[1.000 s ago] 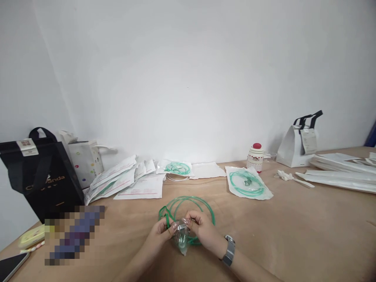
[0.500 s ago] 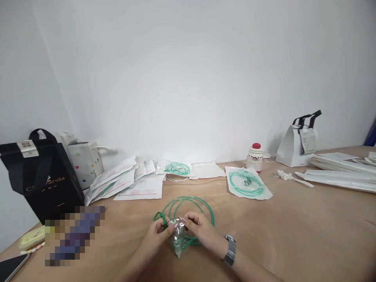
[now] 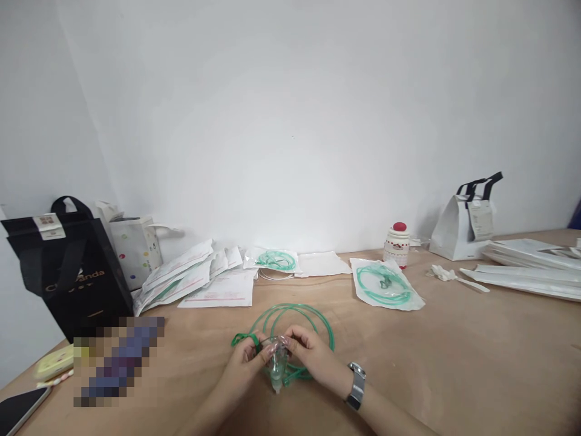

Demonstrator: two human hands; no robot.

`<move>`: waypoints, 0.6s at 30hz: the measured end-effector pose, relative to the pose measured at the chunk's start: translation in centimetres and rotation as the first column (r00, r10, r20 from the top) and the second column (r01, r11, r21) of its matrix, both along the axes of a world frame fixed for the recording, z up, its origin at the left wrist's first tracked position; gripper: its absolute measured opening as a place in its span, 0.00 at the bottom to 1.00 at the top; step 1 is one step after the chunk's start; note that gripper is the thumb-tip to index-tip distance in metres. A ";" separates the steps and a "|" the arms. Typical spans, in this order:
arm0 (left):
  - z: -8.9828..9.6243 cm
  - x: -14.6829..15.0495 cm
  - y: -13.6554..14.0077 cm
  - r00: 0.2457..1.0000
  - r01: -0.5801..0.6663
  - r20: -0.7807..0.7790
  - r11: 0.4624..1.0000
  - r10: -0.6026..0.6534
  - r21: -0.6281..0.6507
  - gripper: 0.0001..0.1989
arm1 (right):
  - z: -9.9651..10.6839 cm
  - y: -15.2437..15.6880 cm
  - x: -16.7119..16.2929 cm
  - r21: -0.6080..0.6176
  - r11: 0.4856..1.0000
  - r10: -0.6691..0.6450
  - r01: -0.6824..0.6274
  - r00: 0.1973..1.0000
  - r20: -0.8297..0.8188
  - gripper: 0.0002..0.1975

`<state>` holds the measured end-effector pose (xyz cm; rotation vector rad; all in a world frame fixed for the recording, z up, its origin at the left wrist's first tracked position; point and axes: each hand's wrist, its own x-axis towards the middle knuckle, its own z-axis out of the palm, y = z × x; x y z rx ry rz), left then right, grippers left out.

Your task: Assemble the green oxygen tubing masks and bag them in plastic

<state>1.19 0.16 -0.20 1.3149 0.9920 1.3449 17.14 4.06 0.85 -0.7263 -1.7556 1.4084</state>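
A clear oxygen mask [image 3: 278, 363] with a pale connector at its lower end is pinched between both my hands near the table's front. My left hand [image 3: 249, 358] grips its left upper edge, thumb and fingers closed. On the opposite edge, my right hand [image 3: 303, 351] has its thumb and forefinger closed too; a metal-banded watch is on that wrist. A bright green strap [image 3: 245, 339] loops out by my left fingers. Behind and under the hands, coiled green tubing [image 3: 327, 327] lies on the table. My fingers hide the mask's upper part.
Packaged green tubing [image 3: 385, 284] lies at centre right, with another pack [image 3: 275, 261] by the wall. White paper packs [image 3: 181, 278] lean beside a black bag [image 3: 86, 272] at left. A red-topped jar [image 3: 396, 245] and a white bag [image 3: 460, 227] stand at right. A phone [image 3: 22, 402] lies front left.
The mask has tilted slightly between my hands, its connector end rising a little. The green strap has shifted left and flattened. The whole view has moved slightly.
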 end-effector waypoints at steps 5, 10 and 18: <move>-0.1 0.1 0.1 1.000 0.004 -0.017 1.000 -0.004 0.014 0.16 | -0.6 0.2 0.0 -0.014 1.000 0.001 -0.001 1.000 -0.018 0.21; -0.5 0.0 0.5 0.999 0.039 -0.027 0.999 -0.039 0.005 0.17 | -0.6 0.3 0.0 -0.027 1.000 0.000 -0.001 0.999 -0.045 0.21; -0.6 0.2 0.5 0.999 0.049 -0.018 0.999 -0.050 -0.014 0.16 | 0.3 -0.1 0.2 -0.091 0.996 -0.032 0.025 0.997 -0.076 0.21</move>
